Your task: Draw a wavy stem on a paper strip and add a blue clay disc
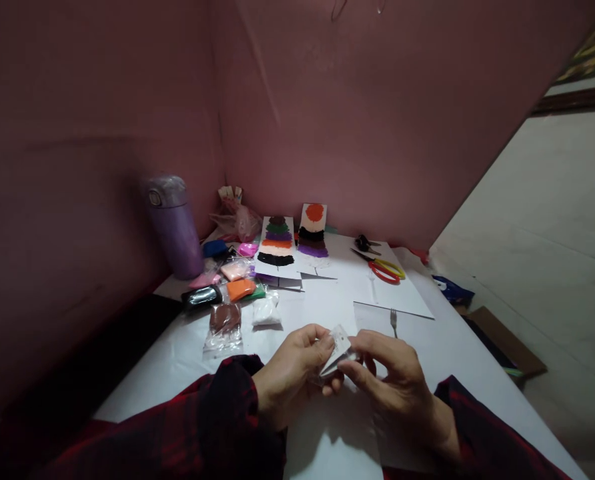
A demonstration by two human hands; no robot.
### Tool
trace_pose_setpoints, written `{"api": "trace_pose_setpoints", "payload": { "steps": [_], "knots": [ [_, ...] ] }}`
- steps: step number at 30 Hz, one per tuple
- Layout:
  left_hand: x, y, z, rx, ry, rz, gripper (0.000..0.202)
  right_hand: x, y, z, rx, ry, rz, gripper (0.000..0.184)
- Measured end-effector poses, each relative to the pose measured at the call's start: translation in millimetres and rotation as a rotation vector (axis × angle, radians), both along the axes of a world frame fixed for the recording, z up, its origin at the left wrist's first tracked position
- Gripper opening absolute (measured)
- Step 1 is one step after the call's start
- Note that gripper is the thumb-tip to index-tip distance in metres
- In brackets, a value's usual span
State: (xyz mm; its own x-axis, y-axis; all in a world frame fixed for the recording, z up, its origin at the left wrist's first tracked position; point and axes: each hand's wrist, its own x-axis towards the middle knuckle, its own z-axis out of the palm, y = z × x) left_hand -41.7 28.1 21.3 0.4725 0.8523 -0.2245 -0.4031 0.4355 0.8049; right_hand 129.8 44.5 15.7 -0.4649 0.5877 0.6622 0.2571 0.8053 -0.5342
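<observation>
My left hand (297, 363) grips a small white card packet (336, 347), with the thumb on top and fingers curled beneath. Clear plastic seems to hang under the card; what it contains is hidden. At the packet's right edge, my right hand (395, 380) pinches with thumb and forefinger. Both hands are above the white table near its front edge. Beyond the left hand lie a bag of white clay-like material (266, 311) and a bag of brown material (225, 319). Past the right hand, a small fork (393, 323) rests on the table.
Orange (241, 289) and black (201, 297) packets lie at the left, beside a purple bottle (177, 230). Two cards with coloured bands, one left (277, 248) and one right (313, 233), lean at the back. Scissors (385, 270) lie on white board (402, 293).
</observation>
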Motion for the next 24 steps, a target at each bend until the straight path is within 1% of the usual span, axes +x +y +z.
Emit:
{"api": "trace_pose_setpoints", "payload": {
  "steps": [1,3,5,7,8,9,10,11,13,15,17,19,20,22,24],
  "knots": [
    [-1.0,-2.0,2.2,0.062,0.057,-0.002,0.041,-0.5,-0.9,0.2,-0.039,0.007,0.014,0.008],
    [-5.6,-3.7,7.9,0.258,0.267,-0.002,0.037,-0.9,-2.7,0.1,-0.094,0.044,0.047,0.006],
    [-14.5,-0.5,13.1,0.488,0.559,0.019,0.032,-0.7,-4.0,-1.0,-0.105,0.085,0.060,0.005],
    [-27.6,7.6,15.3,0.698,0.852,0.067,0.025,-0.2,-4.5,-2.6,-0.107,0.093,0.025,0.005],
    [-35.3,12.7,14.9,0.839,1.004,0.080,0.022,0.0,-4.4,-3.3,-0.104,0.093,0.002,0.006],
    [-43.5,17.9,13.7,0.982,1.148,0.053,0.021,0.1,-4.1,-4.0,-0.100,0.093,-0.025,0.007],
    [-51.8,22.7,11.9,1.096,1.283,-0.013,0.023,0.2,-3.7,-4.4,-0.095,0.095,-0.050,0.010],
    [-59.8,26.9,9.8,1.176,1.400,-0.083,0.024,0.2,-3.1,-4.7,-0.091,0.098,-0.073,0.012],
    [-74.2,33.3,6.8,1.236,1.574,-0.138,0.026,0.5,-2.0,-4.8,-0.087,0.107,-0.106,0.015],
    [-84.5,38.5,6.9,1.220,1.711,-0.153,0.026,0.9,-0.7,-4.8,-0.081,0.110,-0.136,0.016],
    [-89.0,45.3,10.6,1.180,1.810,-0.149,0.026,1.5,0.7,-5.3,-0.062,0.107,-0.158,0.016],
    [-86.9,54.9,16.1,1.174,1.881,-0.102,0.024,2.0,2.7,-6.6,-0.035,0.100,-0.168,0.016],
    [-83.7,60.6,18.7,1.188,1.921,-0.058,0.024,2.2,3.8,-7.4,-0.015,0.096,-0.167,0.015],
    [-74.9,72.9,22.2,1.247,2.024,0.034,0.025,2.8,6.0,-9.0,0.037,0.080,-0.160,0.014],
    [-66.4,85.4,23.1,1.306,2.109,0.094,0.024,3.5,7.9,-9.9,0.085,0.054,-0.158,0.013]
  ]
}}
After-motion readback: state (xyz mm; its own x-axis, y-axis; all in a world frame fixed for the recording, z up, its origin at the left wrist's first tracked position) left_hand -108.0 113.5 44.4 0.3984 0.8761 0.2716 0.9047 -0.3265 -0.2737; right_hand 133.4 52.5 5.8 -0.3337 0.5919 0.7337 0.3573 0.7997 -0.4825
